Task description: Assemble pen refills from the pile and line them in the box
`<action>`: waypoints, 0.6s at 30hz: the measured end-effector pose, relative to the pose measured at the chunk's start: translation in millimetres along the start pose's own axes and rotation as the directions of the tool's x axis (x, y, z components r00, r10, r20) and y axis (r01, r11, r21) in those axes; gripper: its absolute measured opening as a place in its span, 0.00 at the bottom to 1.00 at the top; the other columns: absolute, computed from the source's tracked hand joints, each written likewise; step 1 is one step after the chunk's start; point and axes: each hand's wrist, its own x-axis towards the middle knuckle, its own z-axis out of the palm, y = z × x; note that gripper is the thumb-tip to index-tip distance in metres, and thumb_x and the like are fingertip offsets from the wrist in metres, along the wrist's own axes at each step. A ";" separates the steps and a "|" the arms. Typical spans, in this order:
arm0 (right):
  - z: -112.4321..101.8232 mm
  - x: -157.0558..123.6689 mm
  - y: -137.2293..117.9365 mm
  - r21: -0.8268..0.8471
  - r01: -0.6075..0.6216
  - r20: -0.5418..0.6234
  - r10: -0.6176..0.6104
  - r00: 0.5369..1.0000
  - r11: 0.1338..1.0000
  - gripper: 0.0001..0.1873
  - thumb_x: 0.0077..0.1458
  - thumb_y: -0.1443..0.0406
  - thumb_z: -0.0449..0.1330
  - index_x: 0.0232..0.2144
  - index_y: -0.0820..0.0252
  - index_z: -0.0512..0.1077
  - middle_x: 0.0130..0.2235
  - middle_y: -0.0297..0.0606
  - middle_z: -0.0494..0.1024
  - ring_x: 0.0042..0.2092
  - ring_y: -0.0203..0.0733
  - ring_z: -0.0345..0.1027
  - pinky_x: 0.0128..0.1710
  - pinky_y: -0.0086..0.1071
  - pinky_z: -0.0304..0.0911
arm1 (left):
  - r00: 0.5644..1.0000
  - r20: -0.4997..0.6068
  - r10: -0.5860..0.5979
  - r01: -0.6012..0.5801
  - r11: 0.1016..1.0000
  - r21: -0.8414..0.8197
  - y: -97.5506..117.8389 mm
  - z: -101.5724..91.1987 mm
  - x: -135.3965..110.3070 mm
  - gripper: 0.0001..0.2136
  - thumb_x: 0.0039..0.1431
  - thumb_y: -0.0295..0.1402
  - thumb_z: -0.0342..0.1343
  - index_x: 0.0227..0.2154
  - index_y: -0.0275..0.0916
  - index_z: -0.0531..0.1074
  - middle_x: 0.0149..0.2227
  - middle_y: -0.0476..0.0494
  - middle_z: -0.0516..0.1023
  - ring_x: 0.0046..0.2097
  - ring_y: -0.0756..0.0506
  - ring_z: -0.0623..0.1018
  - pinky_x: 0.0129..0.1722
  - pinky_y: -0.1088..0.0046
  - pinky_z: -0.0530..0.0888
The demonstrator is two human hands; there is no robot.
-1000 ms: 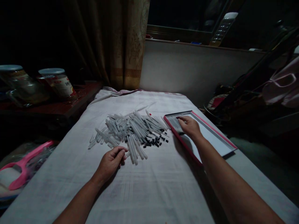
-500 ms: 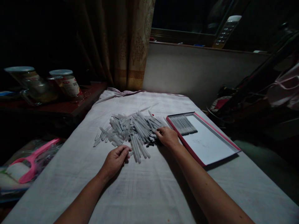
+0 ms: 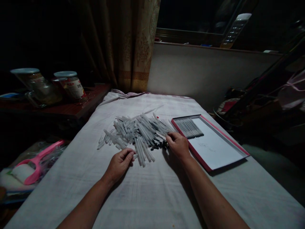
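Note:
A loose heap of translucent pen barrels and thin pen parts (image 3: 128,127) lies on the white cloth in front of me. My left hand (image 3: 121,163) is at the heap's near left edge, thumb and fingers pinched on a pen barrel whose pale end shows at the fingertips. My right hand (image 3: 178,144) is at the heap's right side, fingers closed beside thin dark-tipped pieces; what they grip is hidden. Small black pen caps (image 3: 159,145) lie just left of it. A shallow red-edged box (image 3: 214,152) holds a row of assembled-looking pens (image 3: 189,128) with black ends.
White cloth (image 3: 143,197) covers the table. On a dark red side table (image 3: 81,109) at left stand lidded jars (image 3: 71,87) and a glass mug (image 3: 41,95). A pink-handled object (image 3: 35,165) lies on plastic bags below. A bottle (image 3: 234,31) stands on the windowsill.
My right hand has shifted slightly right, away from the heap, uncovering more black caps and thin pieces. My left hand stays nearly in place. The view has shifted a little.

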 end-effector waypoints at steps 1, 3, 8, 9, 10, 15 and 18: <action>-2.2 -8.1 -0.8 0.082 0.047 -0.015 -0.045 0.999 0.996 0.12 0.56 0.63 0.54 0.30 0.58 0.77 0.34 0.40 0.80 0.36 0.43 0.73 0.38 0.33 0.63 | 0.996 -0.045 0.080 -0.076 0.993 0.088 1.5 -0.5 -1.4 0.14 0.58 0.43 0.55 0.37 0.39 0.76 0.28 0.45 0.77 0.29 0.46 0.76 0.31 0.70 0.73; -5.4 -24.9 -5.7 0.172 0.146 0.013 -0.150 0.989 0.974 0.11 0.55 0.63 0.55 0.28 0.58 0.76 0.30 0.39 0.78 0.32 0.41 0.71 0.34 0.32 0.63 | 0.941 -0.116 0.317 -0.268 0.911 0.313 4.5 -1.6 -4.0 0.11 0.59 0.38 0.55 0.41 0.40 0.76 0.38 0.41 0.79 0.40 0.42 0.78 0.43 0.65 0.74; -6.1 -52.1 -25.4 0.286 0.313 0.081 -0.348 0.934 0.906 0.08 0.54 0.67 0.56 0.26 0.59 0.74 0.26 0.36 0.74 0.29 0.38 0.67 0.30 0.29 0.60 | 0.734 0.016 0.679 -0.488 0.511 0.708 5.8 -1.4 -7.2 0.15 0.62 0.32 0.53 0.51 0.43 0.72 0.56 0.36 0.72 0.60 0.37 0.68 0.59 0.53 0.61; -5.5 -53.5 -28.0 0.312 0.331 0.084 -0.373 0.924 0.891 0.08 0.54 0.68 0.56 0.26 0.59 0.74 0.26 0.36 0.73 0.29 0.37 0.67 0.30 0.29 0.59 | 0.724 0.060 0.688 -0.496 0.457 0.738 5.1 -0.9 -7.4 0.15 0.63 0.31 0.52 0.52 0.44 0.72 0.57 0.37 0.72 0.61 0.37 0.67 0.60 0.52 0.59; -4.7 -53.8 -29.9 0.338 0.344 0.087 -0.394 0.915 0.876 0.08 0.54 0.68 0.56 0.26 0.59 0.75 0.26 0.36 0.74 0.28 0.37 0.67 0.30 0.29 0.59 | 0.720 0.097 0.687 -0.501 0.419 0.757 4.3 -0.2 -7.5 0.15 0.64 0.30 0.52 0.53 0.44 0.71 0.57 0.37 0.72 0.61 0.37 0.67 0.61 0.50 0.57; -0.8 -41.3 -28.2 0.431 0.352 0.111 -0.436 0.893 0.830 0.08 0.55 0.67 0.57 0.29 0.59 0.77 0.27 0.36 0.76 0.30 0.36 0.69 0.31 0.28 0.61 | 0.737 0.177 0.653 -0.528 0.390 0.754 1.8 1.8 -7.1 0.12 0.67 0.33 0.47 0.49 0.41 0.72 0.44 0.42 0.80 0.48 0.41 0.77 0.59 0.51 0.58; 0.9 -22.0 -20.4 0.385 0.300 0.172 -0.388 0.906 0.873 0.10 0.57 0.66 0.57 0.30 0.58 0.78 0.29 0.37 0.79 0.32 0.37 0.71 0.34 0.28 0.62 | 0.728 0.197 0.657 -0.563 0.408 0.719 -0.3 1.4 -5.4 0.11 0.69 0.33 0.45 0.43 0.39 0.72 0.36 0.44 0.81 0.38 0.45 0.78 0.48 0.60 0.69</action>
